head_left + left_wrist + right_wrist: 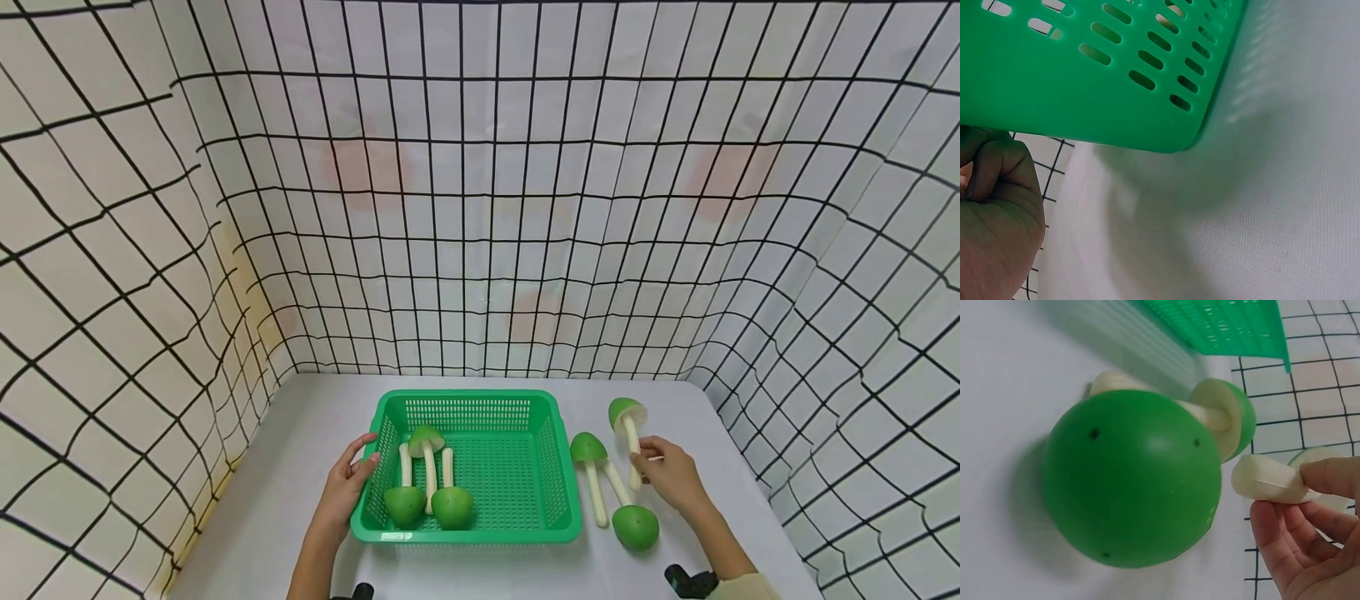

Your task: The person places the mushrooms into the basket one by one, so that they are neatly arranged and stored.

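My right hand (670,473) pinches the pale stem of a green-capped toy mushroom (627,414) between thumb and fingers, cap pointing away from me. In the right wrist view that stem's end (1269,479) sticks out from the fingertips. My left hand (347,487) grips the left rim of a green plastic basket (567,467); in the left wrist view its fingers curl at the basket's edge. Inside the basket, three similar mushrooms (452,507) lie along the left side. Beside my right hand, two more lie on the table, one cap (588,447) facing away, the other (636,527) towards me.
The basket stands on a white table (247,500). Black wire mesh (491,242) surrounds the table's back and sides, with pale cloth behind it. A black strap device (690,582) sits at my right wrist.
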The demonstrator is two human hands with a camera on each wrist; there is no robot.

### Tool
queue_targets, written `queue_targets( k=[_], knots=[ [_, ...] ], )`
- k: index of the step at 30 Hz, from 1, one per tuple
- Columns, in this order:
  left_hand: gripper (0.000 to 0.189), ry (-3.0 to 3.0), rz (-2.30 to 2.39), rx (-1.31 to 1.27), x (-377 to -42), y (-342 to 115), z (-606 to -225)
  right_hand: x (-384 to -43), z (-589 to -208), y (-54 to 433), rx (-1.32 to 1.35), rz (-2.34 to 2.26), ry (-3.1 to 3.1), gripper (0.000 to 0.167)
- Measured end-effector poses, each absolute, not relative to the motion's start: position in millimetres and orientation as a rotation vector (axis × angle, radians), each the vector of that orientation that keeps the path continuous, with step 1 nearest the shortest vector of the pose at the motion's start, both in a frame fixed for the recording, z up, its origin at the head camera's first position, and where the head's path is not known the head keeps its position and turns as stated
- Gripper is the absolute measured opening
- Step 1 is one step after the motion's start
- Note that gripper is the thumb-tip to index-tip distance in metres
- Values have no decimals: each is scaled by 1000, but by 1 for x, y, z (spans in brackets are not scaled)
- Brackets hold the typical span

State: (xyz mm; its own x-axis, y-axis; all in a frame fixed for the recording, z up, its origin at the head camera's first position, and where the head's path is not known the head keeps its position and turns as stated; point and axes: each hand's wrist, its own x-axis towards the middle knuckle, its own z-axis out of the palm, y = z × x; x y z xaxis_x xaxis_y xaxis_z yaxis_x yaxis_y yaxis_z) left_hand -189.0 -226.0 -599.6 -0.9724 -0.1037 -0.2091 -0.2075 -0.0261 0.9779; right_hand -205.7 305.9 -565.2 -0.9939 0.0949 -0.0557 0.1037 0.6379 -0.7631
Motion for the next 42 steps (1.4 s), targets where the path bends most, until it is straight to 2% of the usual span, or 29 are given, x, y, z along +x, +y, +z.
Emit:
queue_targets(
  k=[32,38,42],
  knots=[
    [49,2136,2175,-321,-190,-226,-600,-214,-536,256,76,-1669,2632,44],
    [49,2139,2178,-320,-190,-226,-601,-210,-519,242,79,-1691,2568,44],
    [49,2146,2172,-317,-189,-226,-601,-214,-526,236,65,-1690,2572,45]
  ],
)
